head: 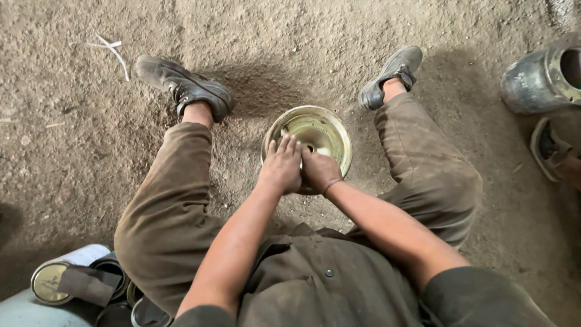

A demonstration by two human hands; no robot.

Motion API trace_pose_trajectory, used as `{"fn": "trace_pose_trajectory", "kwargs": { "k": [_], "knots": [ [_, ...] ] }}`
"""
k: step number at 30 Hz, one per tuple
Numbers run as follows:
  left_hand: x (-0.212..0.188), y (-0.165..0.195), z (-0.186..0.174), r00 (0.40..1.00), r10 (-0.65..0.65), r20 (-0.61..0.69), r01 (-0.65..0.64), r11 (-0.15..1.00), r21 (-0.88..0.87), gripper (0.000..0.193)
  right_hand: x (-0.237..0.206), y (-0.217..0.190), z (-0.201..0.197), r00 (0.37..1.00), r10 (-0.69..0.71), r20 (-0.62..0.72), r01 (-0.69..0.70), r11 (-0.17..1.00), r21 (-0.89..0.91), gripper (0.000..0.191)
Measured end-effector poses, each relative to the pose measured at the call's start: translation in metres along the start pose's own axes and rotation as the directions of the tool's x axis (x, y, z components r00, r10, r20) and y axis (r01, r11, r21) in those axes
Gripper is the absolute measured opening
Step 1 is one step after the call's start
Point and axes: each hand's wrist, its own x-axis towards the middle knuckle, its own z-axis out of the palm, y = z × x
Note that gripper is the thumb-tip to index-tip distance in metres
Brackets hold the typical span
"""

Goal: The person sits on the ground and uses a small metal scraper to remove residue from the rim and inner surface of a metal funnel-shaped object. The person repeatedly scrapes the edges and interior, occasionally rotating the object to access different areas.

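The left hand (pixel 281 165) lies flat with its fingers spread a little on the near rim of a round, shiny metal bowl (pixel 315 133), and the right hand (pixel 319 171) sits right beside it, curled on the same rim, so I cannot tell how tight it grips. The bowl is smooth and yellowish inside and sits on the rough, dusty dirt floor (pixel 72 133) between the person's bent legs in brown trousers and two dark shoes (pixel 184 85). Round metal lids and cans (pixel 78 281) lie at the lower left, and a big grey metal part (pixel 544 75) lies at the far right beside another person's sandal (pixel 548 148).
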Motion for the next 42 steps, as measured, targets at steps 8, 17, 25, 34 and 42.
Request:
{"fn": "trace_pose_trajectory", "kwargs": {
  "k": [8, 17, 25, 34, 42],
  "knots": [
    [0.028, -0.001, 0.000, 0.999, 0.051, -0.013, -0.050, 0.997, 0.058, 0.080, 0.021, 0.014, 0.005, 0.988, 0.137, -0.076, -0.128, 0.984, 0.122, 0.041],
    [-0.061, -0.024, -0.049, 0.984, -0.175, 0.040, 0.179, 0.967, -0.180, 0.061, 0.012, 0.012, 0.015, 0.991, 0.106, -0.084, -0.088, 0.976, 0.197, 0.032],
    [-0.122, -0.072, -0.018, 0.934, -0.338, 0.115, 0.353, 0.922, -0.162, 0.058, 0.037, 0.031, 0.033, 0.946, 0.053, -0.319, 0.073, 0.926, 0.370, 0.032],
    [-0.092, -0.065, 0.023, 0.978, -0.173, 0.113, 0.192, 0.963, -0.188, 0.062, 0.048, 0.036, 0.027, 0.988, 0.034, -0.151, 0.032, 0.911, 0.412, 0.042],
    [-0.090, -0.065, 0.023, 0.964, -0.194, 0.184, 0.219, 0.967, -0.128, 0.048, 0.064, 0.027, 0.001, 0.962, 0.180, -0.207, -0.115, 0.949, 0.294, 0.035]
  ]
}}
